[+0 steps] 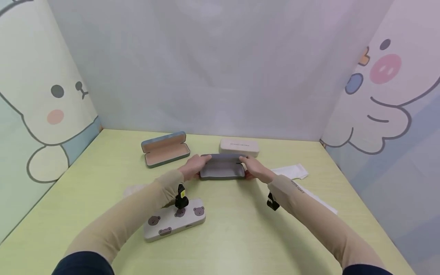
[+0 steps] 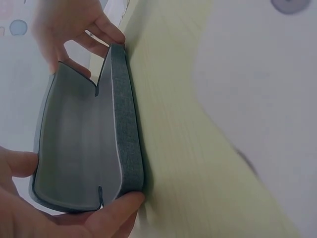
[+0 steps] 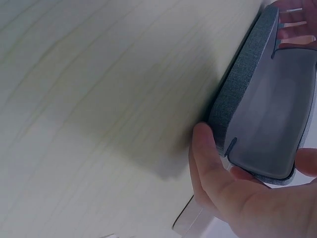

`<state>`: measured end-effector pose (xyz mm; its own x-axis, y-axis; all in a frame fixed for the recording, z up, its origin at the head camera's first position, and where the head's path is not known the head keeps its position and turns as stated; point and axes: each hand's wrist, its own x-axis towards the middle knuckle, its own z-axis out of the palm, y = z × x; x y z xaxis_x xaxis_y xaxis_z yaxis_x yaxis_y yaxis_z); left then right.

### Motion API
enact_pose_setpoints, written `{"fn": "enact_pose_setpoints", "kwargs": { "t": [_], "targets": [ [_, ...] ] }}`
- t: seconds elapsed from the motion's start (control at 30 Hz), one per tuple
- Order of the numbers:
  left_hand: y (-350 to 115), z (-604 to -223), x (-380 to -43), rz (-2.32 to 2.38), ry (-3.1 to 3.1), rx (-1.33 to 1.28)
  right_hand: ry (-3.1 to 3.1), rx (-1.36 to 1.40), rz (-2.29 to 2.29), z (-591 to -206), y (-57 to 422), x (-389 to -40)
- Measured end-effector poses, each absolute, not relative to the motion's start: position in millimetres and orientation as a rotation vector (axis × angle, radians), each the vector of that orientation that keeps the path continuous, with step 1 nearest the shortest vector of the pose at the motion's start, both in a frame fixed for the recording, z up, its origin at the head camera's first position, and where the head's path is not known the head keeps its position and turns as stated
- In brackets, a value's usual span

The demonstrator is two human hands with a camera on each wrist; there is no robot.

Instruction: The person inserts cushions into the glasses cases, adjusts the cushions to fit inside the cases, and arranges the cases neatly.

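A dark grey glasses case with a fabric outside and a smooth grey lining stands with its lid raised, in the middle of the table. My left hand holds its left end, thumb on the lid's edge and fingers at the lower half. At the other end my right hand holds it the same way. The left wrist view looks into the bare inside of the case, with the left hand nearest. In the right wrist view, fingers of the right hand touch the case's lower corner.
An opened blue-grey glasses case with brownish-pink lining stands back left. Behind the held case lies a closed pale pink case. A white bear-print case lies front left, partly under my sleeve. White cloths lie to the right.
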<state>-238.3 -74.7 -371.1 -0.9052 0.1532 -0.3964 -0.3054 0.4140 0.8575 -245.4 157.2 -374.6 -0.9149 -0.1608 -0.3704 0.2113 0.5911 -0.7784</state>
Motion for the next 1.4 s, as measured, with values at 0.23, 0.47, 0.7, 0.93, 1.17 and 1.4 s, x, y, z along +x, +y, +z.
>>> {"fn": "enact_pose_setpoints", "kwargs": {
  "t": [0.23, 0.47, 0.7, 0.93, 1.17, 1.4],
  "targets": [
    [-70, -374, -240, 1.493, 2.258, -0.125, 2.41, 0.047, -1.263, -376, 164, -245],
    [-65, -374, -240, 1.49, 2.26, -0.132, 2.403, 0.054, -1.253, -375, 168, -243],
    [-60, -374, -240, 1.465, 2.274, -0.135, 2.402, 0.056, -1.262, -375, 173, -242],
    [-58, -374, -240, 1.458, 2.274, -0.134, 2.386, 0.05, -1.282, -376, 174, -241],
    [-59, -374, -240, 1.451, 2.275, -0.14, 2.427, 0.06, -1.267, -375, 171, -238],
    [-59, -368, -235, 1.436, 2.29, -0.135, 2.544, 0.097, -1.199, -379, 169, -237]
  ]
}}
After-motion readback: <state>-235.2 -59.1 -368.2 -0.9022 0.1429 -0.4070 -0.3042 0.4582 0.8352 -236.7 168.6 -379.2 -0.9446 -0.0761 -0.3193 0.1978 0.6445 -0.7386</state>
